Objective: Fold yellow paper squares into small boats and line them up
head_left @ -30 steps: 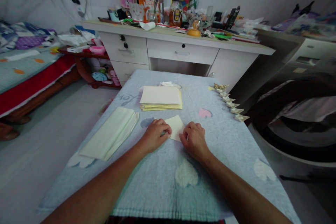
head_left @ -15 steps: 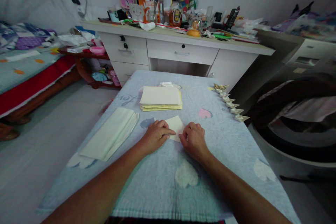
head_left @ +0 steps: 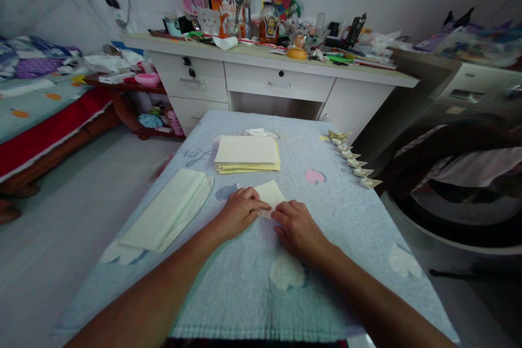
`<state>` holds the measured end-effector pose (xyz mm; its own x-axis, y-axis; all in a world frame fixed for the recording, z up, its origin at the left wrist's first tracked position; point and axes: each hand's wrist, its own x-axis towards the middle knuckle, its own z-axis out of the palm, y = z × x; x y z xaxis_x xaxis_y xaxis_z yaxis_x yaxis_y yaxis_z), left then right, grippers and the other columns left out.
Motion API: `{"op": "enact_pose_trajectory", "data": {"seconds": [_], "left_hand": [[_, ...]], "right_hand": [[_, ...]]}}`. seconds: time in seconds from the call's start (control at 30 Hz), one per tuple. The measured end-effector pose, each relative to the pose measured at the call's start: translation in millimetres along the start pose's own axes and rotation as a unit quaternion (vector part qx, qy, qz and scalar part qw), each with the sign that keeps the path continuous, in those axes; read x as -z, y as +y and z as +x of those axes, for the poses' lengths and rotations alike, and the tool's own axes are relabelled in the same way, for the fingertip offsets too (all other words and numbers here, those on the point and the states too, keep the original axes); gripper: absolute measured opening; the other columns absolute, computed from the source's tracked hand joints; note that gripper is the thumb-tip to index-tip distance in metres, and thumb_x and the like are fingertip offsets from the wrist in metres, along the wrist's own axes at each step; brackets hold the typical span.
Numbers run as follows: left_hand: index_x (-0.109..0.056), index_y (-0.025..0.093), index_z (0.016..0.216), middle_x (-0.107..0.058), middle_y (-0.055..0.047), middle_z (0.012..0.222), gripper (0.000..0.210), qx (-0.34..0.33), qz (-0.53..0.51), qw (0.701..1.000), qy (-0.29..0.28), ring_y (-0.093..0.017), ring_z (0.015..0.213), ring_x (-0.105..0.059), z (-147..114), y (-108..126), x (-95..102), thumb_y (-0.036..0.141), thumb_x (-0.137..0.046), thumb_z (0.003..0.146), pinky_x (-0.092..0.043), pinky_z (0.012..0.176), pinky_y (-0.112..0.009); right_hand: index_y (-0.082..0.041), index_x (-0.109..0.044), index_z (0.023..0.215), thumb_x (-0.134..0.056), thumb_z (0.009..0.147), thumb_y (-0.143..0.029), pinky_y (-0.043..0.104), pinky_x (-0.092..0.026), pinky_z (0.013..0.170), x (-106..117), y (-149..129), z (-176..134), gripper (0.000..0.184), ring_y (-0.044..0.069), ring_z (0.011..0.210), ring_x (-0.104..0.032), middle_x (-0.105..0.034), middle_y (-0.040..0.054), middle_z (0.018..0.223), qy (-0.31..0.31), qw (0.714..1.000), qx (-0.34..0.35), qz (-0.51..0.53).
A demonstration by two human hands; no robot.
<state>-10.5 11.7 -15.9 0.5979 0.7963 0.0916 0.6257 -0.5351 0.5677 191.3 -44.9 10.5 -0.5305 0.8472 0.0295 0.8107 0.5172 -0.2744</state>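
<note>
A small cream piece of paper (head_left: 271, 191), folded as far as I can see, lies on the cloth-covered table between my hands. My left hand (head_left: 240, 209) is closed on its left side, the index finger pressed along the lower part. From the right, my right hand (head_left: 299, 230) covers the paper's right corner, its fingers bent and pressed together on the edge. Beyond them sits a stack of cream and yellow paper (head_left: 247, 151). To the left lies a long folded bundle of pale paper (head_left: 167, 209).
Several folded paper boats (head_left: 359, 166) stand in a row along the table's right edge. A white tissue-like scrap (head_left: 256, 131) lies behind the stack. Past the table is a cluttered white desk (head_left: 281, 81); a washing machine (head_left: 468, 87) stands at right, a bed (head_left: 41, 103) at left.
My right hand has shifted left over the paper's right corner and flattened somewhat. My left hand stays on the paper. The whole view has moved slightly.
</note>
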Motion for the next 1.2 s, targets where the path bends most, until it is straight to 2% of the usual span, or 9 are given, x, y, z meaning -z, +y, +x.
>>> {"op": "enact_pose_trajectory", "data": {"seconds": [0.2, 0.37, 0.53, 0.8, 1.2], "left_hand": [[-0.071, 0.029, 0.106, -0.055, -0.004, 0.096, 0.029, 0.006, -0.003, 1.000, 0.001, -0.020, 0.096, -0.050, 0.0, 1.8, 1.5, 0.021, -0.054, 0.085, -0.039, 0.088, -0.036], [-0.072, 0.027, 0.106, -0.055, -0.005, 0.095, 0.029, 0.005, -0.018, 1.000, 0.007, -0.020, 0.095, -0.050, 0.5, 1.5, 2.3, 0.021, -0.055, 0.084, -0.040, 0.088, -0.036], [-0.072, 0.027, 0.105, -0.056, -0.004, 0.094, 0.028, -0.001, -0.018, 1.000, 0.011, -0.020, 0.095, -0.051, 0.8, 1.1, 2.5, 0.020, -0.055, 0.083, -0.041, 0.089, -0.036], [-0.072, 0.026, 0.106, -0.057, -0.005, 0.095, 0.028, 0.000, -0.013, 1.000, 0.008, -0.020, 0.095, -0.052, 1.0, 1.3, 3.1, 0.019, -0.056, 0.083, -0.040, 0.089, -0.035], [-0.070, 0.026, 0.110, -0.056, -0.004, 0.095, 0.035, -0.007, -0.010, 1.000, 0.001, -0.020, 0.095, -0.052, 2.1, -0.7, 2.2, 0.015, -0.054, 0.082, -0.039, 0.089, -0.035]], "right_hand": [[-0.023, -0.048, 0.133, -0.058, 0.086, -0.045, 0.044, -0.032, 0.095, -4.8, -10.3, -8.8, 0.053, 0.029, 0.109, -0.044, -0.054, 0.0113, 0.122, -0.010, 0.999, -0.010, -0.049], [-0.025, -0.046, 0.136, -0.047, 0.087, -0.058, 0.050, -0.029, 0.099, -10.5, -16.4, -16.4, 0.060, 0.032, 0.115, -0.042, -0.051, 0.0136, 0.128, -0.001, 0.998, -0.033, -0.052], [-0.031, -0.044, 0.139, -0.045, 0.087, -0.061, 0.054, -0.025, 0.101, -14.0, -19.6, -16.0, 0.061, 0.034, 0.116, -0.041, -0.050, 0.0138, 0.129, 0.005, 0.997, -0.047, -0.055], [-0.034, -0.044, 0.139, -0.041, 0.086, -0.065, 0.058, -0.021, 0.103, -17.9, -19.6, -13.9, 0.061, 0.035, 0.116, -0.041, -0.051, 0.0129, 0.127, 0.008, 0.996, -0.066, -0.059], [-0.031, -0.053, 0.129, -0.054, 0.085, -0.057, 0.058, -0.017, 0.107, -11.1, -18.2, -18.1, 0.051, 0.033, 0.120, -0.040, -0.054, 0.0092, 0.126, 0.026, 0.996, -0.065, -0.062]]}}
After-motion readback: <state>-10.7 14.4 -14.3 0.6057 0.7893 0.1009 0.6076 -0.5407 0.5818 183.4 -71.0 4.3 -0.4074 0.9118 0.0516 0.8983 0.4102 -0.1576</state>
